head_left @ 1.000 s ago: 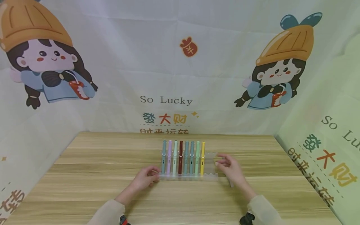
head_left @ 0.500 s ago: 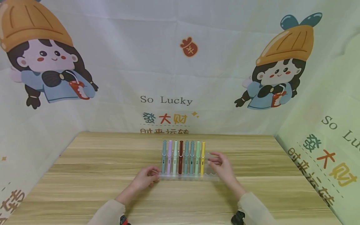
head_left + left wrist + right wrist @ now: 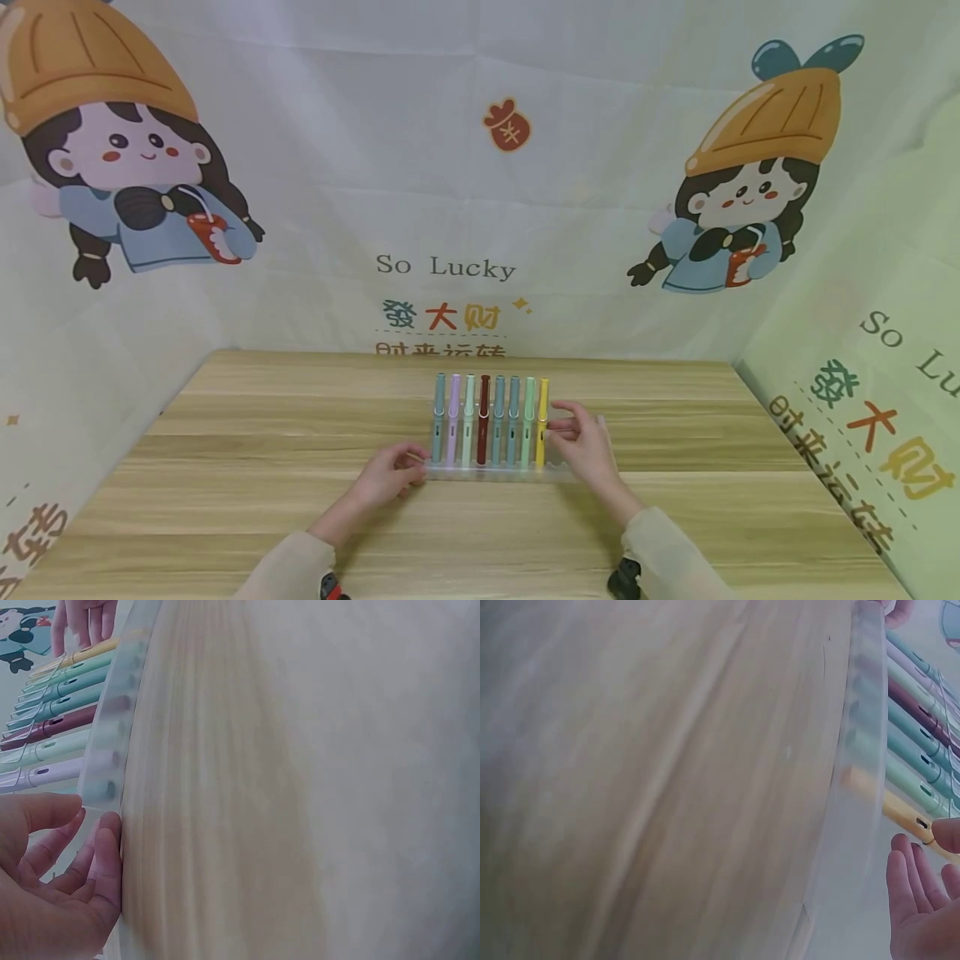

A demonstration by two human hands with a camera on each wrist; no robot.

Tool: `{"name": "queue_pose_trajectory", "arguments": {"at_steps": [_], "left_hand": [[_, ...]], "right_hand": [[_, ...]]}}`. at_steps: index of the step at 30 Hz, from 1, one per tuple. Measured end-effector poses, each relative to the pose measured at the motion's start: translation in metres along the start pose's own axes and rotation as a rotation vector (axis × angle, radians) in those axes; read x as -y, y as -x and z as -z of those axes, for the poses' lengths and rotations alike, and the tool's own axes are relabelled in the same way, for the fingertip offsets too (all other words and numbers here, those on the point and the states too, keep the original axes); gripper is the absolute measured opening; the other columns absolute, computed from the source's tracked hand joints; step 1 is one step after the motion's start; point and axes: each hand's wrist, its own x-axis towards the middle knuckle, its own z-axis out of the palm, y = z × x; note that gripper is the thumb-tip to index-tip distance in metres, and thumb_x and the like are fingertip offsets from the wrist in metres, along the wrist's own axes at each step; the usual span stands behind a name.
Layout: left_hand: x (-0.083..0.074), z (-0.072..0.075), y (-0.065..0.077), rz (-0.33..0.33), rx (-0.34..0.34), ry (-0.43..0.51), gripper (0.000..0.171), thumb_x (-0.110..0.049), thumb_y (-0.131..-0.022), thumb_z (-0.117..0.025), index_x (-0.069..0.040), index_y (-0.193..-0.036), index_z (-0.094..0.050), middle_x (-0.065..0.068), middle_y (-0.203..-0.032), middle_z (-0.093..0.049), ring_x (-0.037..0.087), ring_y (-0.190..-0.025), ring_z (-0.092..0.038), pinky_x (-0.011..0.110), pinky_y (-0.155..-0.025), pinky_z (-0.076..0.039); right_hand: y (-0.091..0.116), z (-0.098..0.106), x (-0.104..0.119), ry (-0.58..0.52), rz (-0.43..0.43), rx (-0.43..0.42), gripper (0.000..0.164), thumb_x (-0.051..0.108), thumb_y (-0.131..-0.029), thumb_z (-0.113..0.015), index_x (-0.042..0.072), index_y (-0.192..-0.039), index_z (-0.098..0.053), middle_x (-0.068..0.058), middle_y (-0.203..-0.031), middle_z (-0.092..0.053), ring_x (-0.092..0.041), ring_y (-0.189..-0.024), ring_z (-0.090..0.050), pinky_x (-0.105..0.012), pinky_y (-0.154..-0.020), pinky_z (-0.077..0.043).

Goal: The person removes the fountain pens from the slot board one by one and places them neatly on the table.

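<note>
A clear pen stand [image 3: 502,473] bears a row of upright capped pens, among them a dark red pen [image 3: 483,421], a lilac pen [image 3: 453,421] and, at the right end of the row, a yellow pen [image 3: 542,425]. My left hand [image 3: 392,473] holds the stand's left end; in the left wrist view its thumb and bent fingers [image 3: 109,855] meet at the corner. Beside the yellow pen is my right hand [image 3: 585,446]. Its thumb [image 3: 946,834] overlaps the yellow pen in the right wrist view, with the other fingers loosely extended below; whether they grip it is hidden.
The stand sits on a wood-grain table [image 3: 300,417], slots showing right of the yellow pen. A printed cloth [image 3: 337,167] hangs behind and along both sides. A pale edge [image 3: 606,442] shows behind my right hand.
My right hand has moved left from the stand's right end to the yellow pen. The left hand stays at the left end, and the pens keep their places.
</note>
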Motion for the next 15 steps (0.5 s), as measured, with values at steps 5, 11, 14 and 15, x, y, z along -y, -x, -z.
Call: {"name": "queue_pose_trajectory", "arguments": {"at_steps": [5,11,14,15], "left_hand": [[0.0008,-0.0006,-0.0008,0.01,-0.005,0.003,0.016,0.003,-0.083,-0.053,0.005,-0.099,-0.054,0.008,-0.077,-0.058,0.02,-0.068,-0.054,0.03,-0.053,-0.045],[0.0014,-0.0005,-0.0011,0.011,-0.008,0.005,0.016,0.003,-0.083,-0.053,0.006,-0.099,-0.054,0.009,-0.077,-0.058,0.02,-0.068,-0.054,0.031,-0.054,-0.045],[0.0013,-0.0005,-0.0012,0.01,-0.009,0.003,0.016,0.003,-0.083,-0.053,0.006,-0.099,-0.054,0.009,-0.077,-0.058,0.02,-0.068,-0.054,0.03,-0.054,-0.045],[0.001,-0.0005,-0.001,0.009,-0.009,0.002,0.016,0.003,-0.083,-0.053,0.006,-0.099,-0.054,0.009,-0.077,-0.058,0.02,-0.068,-0.054,0.03,-0.053,-0.045]], "right_hand": [[0.0007,-0.0022,0.0035,0.002,-0.025,0.013,0.044,-0.006,-0.076,-0.062,-0.002,-0.117,-0.047,-0.017,-0.089,-0.062,-0.026,-0.079,-0.061,-0.033,-0.07,-0.049],[-0.0012,-0.004,0.0039,-0.015,-0.025,0.033,0.047,-0.008,-0.076,-0.061,-0.005,-0.119,-0.043,-0.019,-0.087,-0.06,-0.03,-0.08,-0.059,-0.032,-0.069,-0.049],[-0.0026,-0.005,0.0021,-0.02,-0.012,0.033,0.048,-0.009,-0.075,-0.061,-0.006,-0.119,-0.042,-0.021,-0.086,-0.06,-0.032,-0.079,-0.059,-0.036,-0.069,-0.049],[-0.0028,-0.0053,0.0019,-0.012,-0.012,0.031,0.048,-0.009,-0.075,-0.061,-0.006,-0.12,-0.042,-0.02,-0.085,-0.06,-0.031,-0.078,-0.059,-0.035,-0.069,-0.049]]}}
